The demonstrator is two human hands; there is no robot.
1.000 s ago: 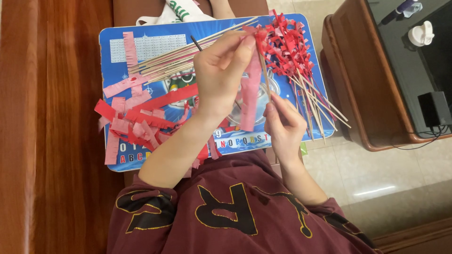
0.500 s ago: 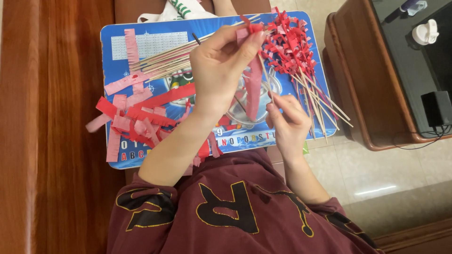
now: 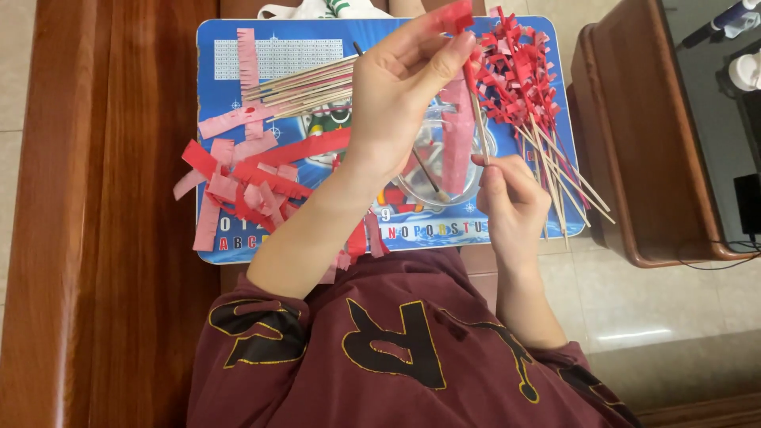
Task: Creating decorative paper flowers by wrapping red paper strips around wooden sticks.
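Wrapping work well under way, judged from the piles. Finished pieces: a heap of sticks with red fringed tops (image 3: pixel 519 67) lies on the right part of the blue printed board (image 3: pixel 277 55). Left to do: a bundle of bare sticks (image 3: pixel 297 83) at the upper middle, and a loose pile of cut red and pink paper strips (image 3: pixel 246 186) on the board's left. Left hand (image 3: pixel 400 87) is raised, thumb and fingers pinching the red strip (image 3: pixel 458 16) at the top of one stick (image 3: pixel 478 119). Right hand (image 3: pixel 511 198) pinches that stick's lower end, fingers closed around it. Only container: a clear shallow bowl (image 3: pixel 424 186) mid-board, holding a thin brush-like tool; whether there is any liquid in it cannot be told.
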